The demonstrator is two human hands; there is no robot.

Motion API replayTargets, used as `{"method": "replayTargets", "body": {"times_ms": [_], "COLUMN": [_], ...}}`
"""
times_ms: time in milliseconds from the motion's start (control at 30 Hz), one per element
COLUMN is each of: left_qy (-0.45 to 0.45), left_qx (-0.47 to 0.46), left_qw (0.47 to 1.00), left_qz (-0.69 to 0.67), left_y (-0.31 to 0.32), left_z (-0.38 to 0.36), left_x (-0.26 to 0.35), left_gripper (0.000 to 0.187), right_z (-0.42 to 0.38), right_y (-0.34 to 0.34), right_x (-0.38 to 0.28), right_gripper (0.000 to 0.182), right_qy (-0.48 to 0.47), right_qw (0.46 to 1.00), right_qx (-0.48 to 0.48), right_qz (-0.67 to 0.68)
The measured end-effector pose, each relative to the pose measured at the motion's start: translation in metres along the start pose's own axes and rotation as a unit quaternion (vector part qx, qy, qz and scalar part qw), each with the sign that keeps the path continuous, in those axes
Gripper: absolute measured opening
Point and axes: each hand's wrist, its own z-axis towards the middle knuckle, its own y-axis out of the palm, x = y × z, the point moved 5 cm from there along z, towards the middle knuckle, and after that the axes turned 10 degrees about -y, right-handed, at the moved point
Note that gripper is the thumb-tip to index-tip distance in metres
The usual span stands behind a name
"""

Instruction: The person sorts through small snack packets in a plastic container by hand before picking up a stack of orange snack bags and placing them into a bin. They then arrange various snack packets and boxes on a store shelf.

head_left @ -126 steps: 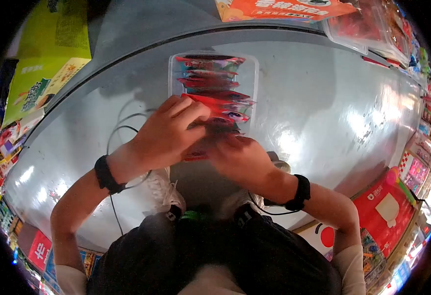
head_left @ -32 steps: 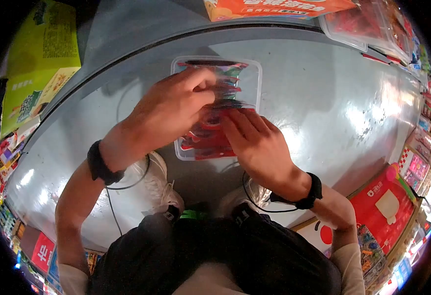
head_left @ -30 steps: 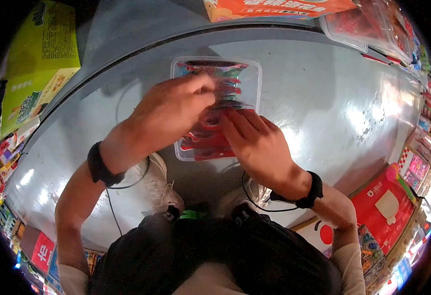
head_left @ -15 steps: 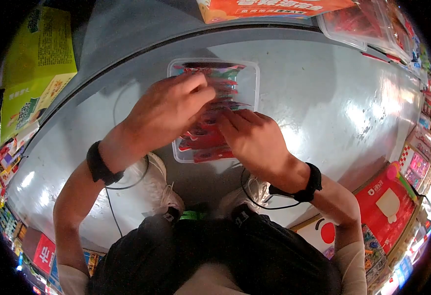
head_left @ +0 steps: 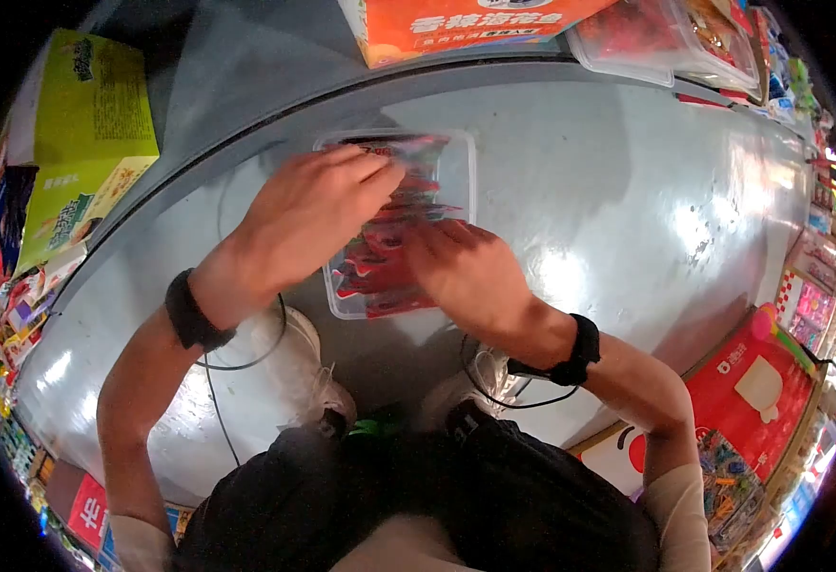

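A clear plastic tub (head_left: 469, 181) stands on the grey floor in front of my shoes, holding several red snack packets (head_left: 380, 282) laid in a row. My left hand (head_left: 327, 205) is over the tub's left side, its fingers curled together above the upper packets; whatever lies under the fingertips is hidden. My right hand (head_left: 475, 272) reaches in from the lower right. Its bent fingers are pressed together among the red packets at the middle, slightly blurred, and I cannot make out what they pinch. Both wrists wear black bands.
An orange carton (head_left: 466, 27) stands beyond the tub, with another clear tub of packets (head_left: 628, 43) beside it. A green carton (head_left: 89, 133) is at the far left. Red printed boxes (head_left: 747, 396) lie at the right. Thin black cables (head_left: 213, 400) hang near both wrists.
The whole view has shifted a little, so the tub and both hands appear further left. My left fingers are less bunched and lie flatter. My right hand stays at the middle packets.
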Motion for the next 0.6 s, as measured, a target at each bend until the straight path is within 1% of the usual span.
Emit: {"method": "replayTargets", "body": {"times_ms": [33, 100, 133, 200, 267, 300, 367, 433, 500, 567, 600], "left_qy": [0.001, -0.062, -0.062, -0.044, -0.033, -0.023, -0.023, -0.023, -0.076, -0.08, -0.084], "left_qx": [0.001, -0.12, -0.12, -0.179, -0.196, -0.213, -0.214, -0.215, -0.214, -0.202, -0.188], "left_qw": [1.0, 0.99, 0.99, 0.983, 0.979, 0.975, 0.975, 0.975, 0.972, 0.974, 0.976], "left_qz": [0.001, -0.039, -0.039, 0.017, 0.039, 0.063, 0.057, 0.051, -0.055, -0.064, -0.072], "left_y": [-0.004, 0.0, 0.002, 0.016, 0.025, 0.029, 0.035, 0.037, 0.035, 0.039, 0.039], "left_z": [0.003, 0.007, 0.009, 0.012, 0.016, 0.017, 0.019, 0.02, 0.022, 0.018, 0.019], "left_x": [0.002, -0.001, -0.003, -0.007, -0.006, -0.005, -0.007, -0.01, -0.017, -0.021, -0.022], "left_gripper": [0.031, 0.031, 0.031, 0.026, 0.023, 0.021, 0.022, 0.022, 0.026, 0.028, 0.03], "right_z": [0.0, -0.002, -0.002, -0.007, -0.009, -0.007, -0.005, -0.003, -0.006, -0.011, -0.014], "right_y": [-0.001, -0.002, -0.002, 0.003, 0.005, 0.001, -0.005, -0.014, -0.01, -0.004, 0.002], "right_x": [0.0, -0.001, -0.001, -0.005, -0.005, -0.005, -0.005, -0.002, 0.0, 0.003, 0.002], "right_gripper": [0.024, 0.026, 0.029, 0.031, 0.033, 0.035, 0.036, 0.034, 0.034, 0.033, 0.034], "right_qy": [-0.005, -0.006, -0.008, -0.004, -0.002, -0.018, -0.034, 0.003, 0.013, 0.024, 0.012], "right_qw": [1.0, 1.0, 1.0, 1.0, 1.0, 0.999, 0.998, 0.996, 0.997, 0.998, 0.998], "right_qx": [0.008, 0.0, -0.008, -0.01, -0.014, 0.001, 0.014, 0.085, 0.072, 0.059, 0.051], "right_qz": [-0.014, -0.012, -0.009, -0.018, -0.027, -0.035, -0.041, -0.034, -0.014, 0.006, 0.016]}}
